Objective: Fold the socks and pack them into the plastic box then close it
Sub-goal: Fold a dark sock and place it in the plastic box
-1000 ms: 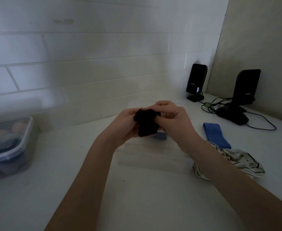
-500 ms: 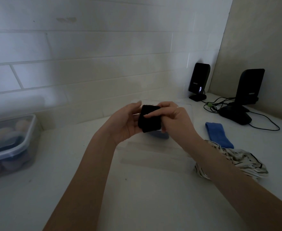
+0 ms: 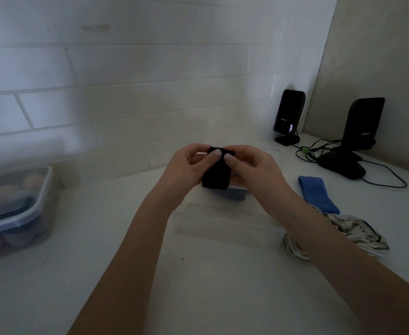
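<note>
Thumbs moved to top edge — two hands (image 3: 189, 165) (image 3: 251, 168) pinch one black sock (image 3: 216, 176).

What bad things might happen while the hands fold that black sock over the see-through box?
1. The black sock is pinched only at its top edge by the left hand and right hand, so the fold might spring open.
2. The plastic box is clear and hard to see in this dim light; the sock could miss it.
3. The right forearm lies close to the striped sock and might drag it along the counter.
</note>
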`<move>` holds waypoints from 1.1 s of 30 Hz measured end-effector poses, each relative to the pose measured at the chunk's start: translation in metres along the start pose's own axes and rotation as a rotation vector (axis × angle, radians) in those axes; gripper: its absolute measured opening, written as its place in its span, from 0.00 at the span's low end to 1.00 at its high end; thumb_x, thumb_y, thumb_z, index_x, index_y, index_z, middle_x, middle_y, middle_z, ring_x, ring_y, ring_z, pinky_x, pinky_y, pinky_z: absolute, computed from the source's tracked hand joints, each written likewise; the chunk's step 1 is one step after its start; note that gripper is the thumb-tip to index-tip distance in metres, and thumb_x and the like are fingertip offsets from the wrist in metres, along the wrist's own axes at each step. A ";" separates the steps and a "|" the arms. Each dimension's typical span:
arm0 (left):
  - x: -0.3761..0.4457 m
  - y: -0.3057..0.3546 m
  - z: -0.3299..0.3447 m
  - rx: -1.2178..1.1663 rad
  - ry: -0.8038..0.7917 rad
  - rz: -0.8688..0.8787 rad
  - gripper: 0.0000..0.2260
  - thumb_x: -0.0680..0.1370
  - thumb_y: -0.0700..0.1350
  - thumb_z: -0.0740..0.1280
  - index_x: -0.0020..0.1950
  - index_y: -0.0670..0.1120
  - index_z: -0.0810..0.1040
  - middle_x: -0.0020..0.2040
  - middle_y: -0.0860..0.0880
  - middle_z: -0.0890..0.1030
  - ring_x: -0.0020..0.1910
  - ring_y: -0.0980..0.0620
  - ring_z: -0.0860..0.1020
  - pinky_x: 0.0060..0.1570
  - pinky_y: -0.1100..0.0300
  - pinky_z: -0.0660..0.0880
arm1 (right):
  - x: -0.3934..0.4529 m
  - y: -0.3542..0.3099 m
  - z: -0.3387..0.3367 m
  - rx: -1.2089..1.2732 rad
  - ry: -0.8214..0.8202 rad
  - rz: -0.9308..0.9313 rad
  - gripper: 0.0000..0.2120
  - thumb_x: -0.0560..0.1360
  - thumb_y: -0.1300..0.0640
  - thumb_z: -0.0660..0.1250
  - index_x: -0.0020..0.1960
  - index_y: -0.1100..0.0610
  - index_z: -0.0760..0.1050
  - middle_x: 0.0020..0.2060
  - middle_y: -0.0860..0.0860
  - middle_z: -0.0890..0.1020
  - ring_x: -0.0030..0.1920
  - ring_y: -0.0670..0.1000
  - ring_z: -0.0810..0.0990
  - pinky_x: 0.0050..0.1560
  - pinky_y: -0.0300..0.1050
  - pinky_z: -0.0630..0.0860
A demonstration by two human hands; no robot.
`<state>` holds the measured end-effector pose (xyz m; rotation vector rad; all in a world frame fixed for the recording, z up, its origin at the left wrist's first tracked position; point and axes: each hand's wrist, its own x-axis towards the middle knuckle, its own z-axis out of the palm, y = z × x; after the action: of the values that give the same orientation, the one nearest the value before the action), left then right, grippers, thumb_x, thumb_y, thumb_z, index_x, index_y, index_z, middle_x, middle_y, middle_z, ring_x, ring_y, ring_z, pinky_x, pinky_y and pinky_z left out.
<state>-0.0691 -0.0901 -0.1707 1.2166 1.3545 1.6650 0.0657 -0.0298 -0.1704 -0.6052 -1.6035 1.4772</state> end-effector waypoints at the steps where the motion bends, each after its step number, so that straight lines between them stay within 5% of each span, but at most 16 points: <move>1: -0.001 0.001 0.000 0.005 -0.041 -0.020 0.05 0.76 0.45 0.66 0.48 0.46 0.80 0.39 0.49 0.85 0.39 0.54 0.83 0.39 0.62 0.79 | 0.000 0.000 -0.001 -0.022 0.004 -0.027 0.06 0.75 0.63 0.66 0.51 0.57 0.78 0.44 0.58 0.82 0.45 0.54 0.83 0.43 0.47 0.83; 8: -0.006 0.003 0.000 0.121 -0.133 -0.106 0.04 0.76 0.42 0.68 0.47 0.43 0.81 0.41 0.46 0.85 0.41 0.51 0.85 0.40 0.62 0.80 | 0.001 -0.005 -0.003 -0.042 0.001 -0.008 0.06 0.75 0.64 0.66 0.52 0.58 0.78 0.49 0.59 0.83 0.50 0.58 0.82 0.49 0.53 0.82; 13: -0.007 0.004 0.000 0.295 -0.190 -0.038 0.07 0.76 0.40 0.67 0.51 0.39 0.81 0.44 0.41 0.84 0.40 0.51 0.83 0.45 0.57 0.81 | -0.001 -0.011 -0.007 -0.154 -0.121 0.006 0.08 0.76 0.60 0.65 0.53 0.60 0.78 0.46 0.57 0.82 0.43 0.51 0.82 0.44 0.40 0.82; 21: -0.014 0.019 -0.005 0.263 -0.256 -0.042 0.06 0.73 0.37 0.70 0.47 0.46 0.81 0.37 0.52 0.85 0.39 0.56 0.83 0.42 0.64 0.80 | 0.001 -0.016 -0.003 -0.282 -0.038 -0.115 0.03 0.76 0.61 0.66 0.44 0.58 0.78 0.40 0.60 0.82 0.42 0.56 0.82 0.43 0.50 0.81; 28: -0.007 0.020 -0.020 0.127 0.082 0.079 0.10 0.70 0.35 0.73 0.47 0.46 0.78 0.39 0.47 0.82 0.34 0.57 0.82 0.39 0.63 0.80 | 0.000 -0.027 -0.012 -0.185 -0.182 0.204 0.05 0.74 0.64 0.68 0.43 0.56 0.74 0.35 0.57 0.79 0.32 0.54 0.80 0.41 0.51 0.82; 33: -0.008 0.017 -0.020 0.213 0.043 0.062 0.08 0.69 0.37 0.74 0.43 0.45 0.79 0.33 0.50 0.85 0.34 0.56 0.82 0.37 0.63 0.79 | -0.008 -0.021 -0.004 -0.367 -0.321 0.256 0.09 0.73 0.57 0.70 0.38 0.57 0.70 0.39 0.58 0.79 0.39 0.54 0.79 0.49 0.52 0.79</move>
<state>-0.0836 -0.1082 -0.1568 1.3623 1.5666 1.6293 0.0769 -0.0380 -0.1521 -0.8369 -2.1398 1.5309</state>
